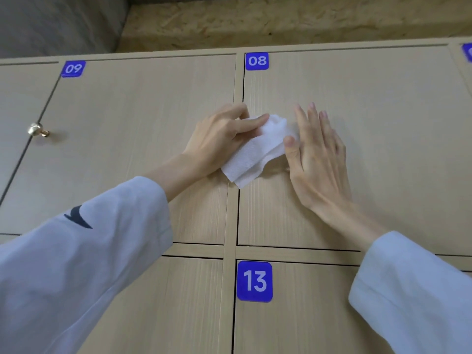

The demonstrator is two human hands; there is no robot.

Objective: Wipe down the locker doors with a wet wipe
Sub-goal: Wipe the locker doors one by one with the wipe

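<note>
A white wet wipe (258, 152), folded and crumpled, lies against the left edge of the light wooden locker door marked 08 (370, 111). My left hand (219, 141) pinches the wipe's upper left part between thumb and fingers. My right hand (316, 152) rests flat on door 08 with fingers spread, its thumb touching the wipe's right edge. Door 09 (132, 139) is to the left, door 13 (301, 315) below. Both forearms wear pale blue sleeves.
A brass knob (37, 130) sticks out of the door at far left, beside door 09's edge. Blue number tags mark the doors. Above the lockers runs a rough chipboard wall (281, 19) and a grey surface at top left.
</note>
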